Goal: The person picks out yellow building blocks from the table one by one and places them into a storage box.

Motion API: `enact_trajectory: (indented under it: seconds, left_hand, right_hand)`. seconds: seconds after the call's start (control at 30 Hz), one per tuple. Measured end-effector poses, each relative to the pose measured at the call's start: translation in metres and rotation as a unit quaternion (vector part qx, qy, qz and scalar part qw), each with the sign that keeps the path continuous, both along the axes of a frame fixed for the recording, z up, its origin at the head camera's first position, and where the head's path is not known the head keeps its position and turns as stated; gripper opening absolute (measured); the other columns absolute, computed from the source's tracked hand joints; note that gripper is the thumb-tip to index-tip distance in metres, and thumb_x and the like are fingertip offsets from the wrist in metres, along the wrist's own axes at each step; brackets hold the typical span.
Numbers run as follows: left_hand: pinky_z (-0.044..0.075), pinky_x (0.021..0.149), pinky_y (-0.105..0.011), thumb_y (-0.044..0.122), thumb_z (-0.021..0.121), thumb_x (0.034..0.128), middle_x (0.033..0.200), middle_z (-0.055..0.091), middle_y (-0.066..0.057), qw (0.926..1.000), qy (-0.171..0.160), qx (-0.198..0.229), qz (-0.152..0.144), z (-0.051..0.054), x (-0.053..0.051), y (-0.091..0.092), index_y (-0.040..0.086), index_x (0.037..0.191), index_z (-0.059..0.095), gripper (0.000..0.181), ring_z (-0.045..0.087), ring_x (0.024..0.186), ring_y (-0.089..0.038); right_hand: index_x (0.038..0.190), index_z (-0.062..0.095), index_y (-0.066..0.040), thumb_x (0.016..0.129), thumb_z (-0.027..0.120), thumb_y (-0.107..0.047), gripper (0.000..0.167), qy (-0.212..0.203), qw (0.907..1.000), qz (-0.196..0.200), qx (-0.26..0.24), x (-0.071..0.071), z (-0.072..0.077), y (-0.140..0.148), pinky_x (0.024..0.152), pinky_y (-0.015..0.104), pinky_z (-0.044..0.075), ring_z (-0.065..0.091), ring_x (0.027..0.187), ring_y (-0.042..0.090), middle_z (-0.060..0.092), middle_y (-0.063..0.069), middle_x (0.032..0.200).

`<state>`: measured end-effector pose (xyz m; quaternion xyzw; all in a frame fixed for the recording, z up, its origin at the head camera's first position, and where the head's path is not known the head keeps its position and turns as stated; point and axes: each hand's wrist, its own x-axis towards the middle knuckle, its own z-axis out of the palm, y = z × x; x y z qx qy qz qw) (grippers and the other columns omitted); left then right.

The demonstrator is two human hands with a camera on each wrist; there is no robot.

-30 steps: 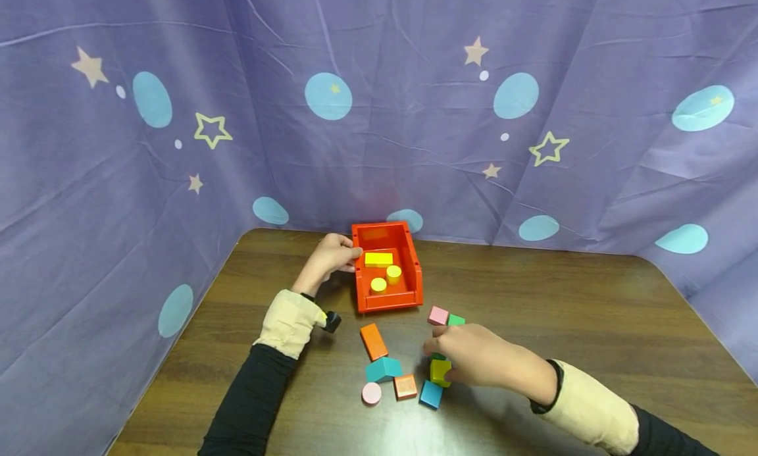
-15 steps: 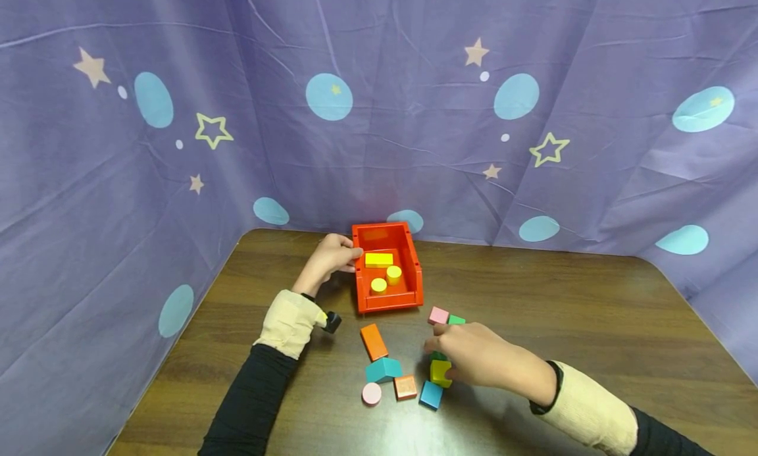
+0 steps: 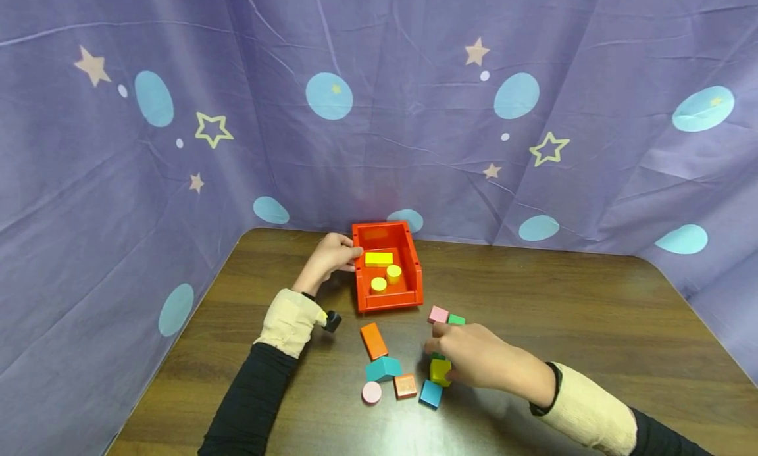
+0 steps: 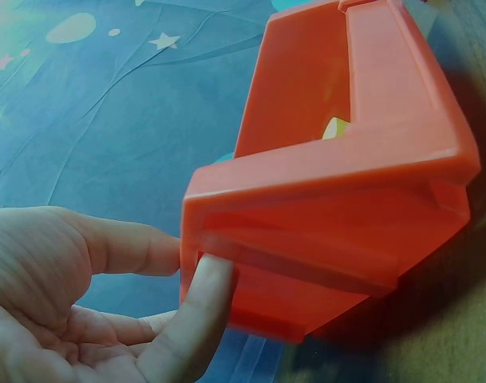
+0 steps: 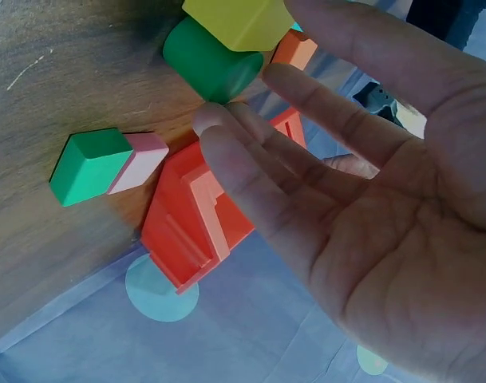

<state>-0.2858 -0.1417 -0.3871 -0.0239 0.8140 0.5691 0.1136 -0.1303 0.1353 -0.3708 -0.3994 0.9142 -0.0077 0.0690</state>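
Note:
In the head view my left hand (image 3: pixel 330 257) holds the left wall of an open-topped red bin (image 3: pixel 389 303). The left wrist view has one finger pressed on the bin's side (image 4: pixel 306 239) and another at its edge. Inside the bin lie a yellow rectangular block (image 3: pixel 379 260) and two yellow cylinders (image 3: pixel 393 274). Over the right-hand blocks hovers my right hand (image 3: pixel 476 356), its fingers loosely extended. In the right wrist view its fingertips are at a green cylinder (image 5: pixel 211 60), and the thumb tip is beside a yellow block (image 5: pixel 246 20). Whether they touch is unclear.
Left of the right hand lie an orange block (image 3: pixel 374 341), a teal triangular block (image 3: pixel 383 369), a pink disc (image 3: pixel 372 393), a small orange block (image 3: pixel 405 387) and a blue block (image 3: pixel 431 395). Pink (image 3: pixel 438 314) and green (image 3: pixel 456 320) blocks lie beyond it. A patterned curtain (image 3: pixel 414 133) backs the table.

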Motion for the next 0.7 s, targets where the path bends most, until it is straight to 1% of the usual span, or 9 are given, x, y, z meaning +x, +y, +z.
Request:
enact_trajectory:
  seconds: [0.1,0.2,0.33,0.57,0.7]
  left_hand:
    - [0.066,0.070,-0.027,0.005,0.060,0.0974,0.087,0.054,-0.007,1.0000,0.002,0.001,0.000,0.0010,-0.0004,-0.0004,-0.012,0.114,0.055,0.024,0.058,0.063,-0.010]
    - [0.065,0.066,-0.024,0.004,0.060,0.0973,0.087,0.054,-0.007,1.0000,0.003,0.005,0.002,0.0020,-0.0004,-0.0005,-0.013,0.116,0.054,0.026,0.058,0.063,-0.010]
    - [0.062,0.060,-0.018,0.004,0.060,0.0972,0.088,0.055,-0.007,1.0000,0.002,0.007,0.002,0.0029,0.0000,-0.0005,-0.014,0.118,0.053,0.029,0.058,0.063,-0.010]
    - [0.061,0.059,-0.017,0.005,0.060,0.0973,0.090,0.055,-0.008,1.0000,-0.002,0.005,0.000,0.0020,0.0014,-0.0003,-0.014,0.120,0.053,0.031,0.059,0.064,-0.010]
    - [0.061,0.060,-0.017,0.006,0.060,0.0976,0.091,0.055,-0.009,1.0000,-0.003,0.003,-0.002,0.0012,0.0017,-0.0009,-0.014,0.119,0.053,0.030,0.059,0.065,-0.010]
  right_hand:
    - [0.105,0.076,-0.016,0.069,0.094,-0.012,0.040,0.000,1.0000,0.002,-0.004,0.0001,0.0004,0.0007,0.051,0.021,0.049,0.056,0.073,0.009,0.062,0.000,0.095]
    - [0.104,0.076,-0.017,0.069,0.093,-0.011,0.039,0.007,0.9999,0.007,-0.007,0.0004,0.0004,0.0014,0.049,0.021,0.045,0.053,0.072,0.008,0.061,-0.001,0.093]
    - [0.103,0.076,-0.017,0.069,0.093,-0.010,0.039,0.011,0.9998,0.014,-0.006,0.0018,-0.0003,0.0017,0.048,0.020,0.045,0.051,0.070,0.007,0.059,-0.002,0.090]
    - [0.104,0.076,-0.015,0.070,0.093,-0.011,0.039,-0.010,0.9999,0.005,0.001,0.0055,-0.0021,0.0011,0.049,0.019,0.045,0.048,0.065,0.005,0.058,-0.002,0.087]
    - [0.101,0.075,-0.015,0.070,0.093,-0.010,0.036,-0.007,1.0000,0.007,-0.002,0.0059,-0.0033,0.0012,0.048,0.019,0.042,0.046,0.064,0.005,0.057,-0.002,0.086]
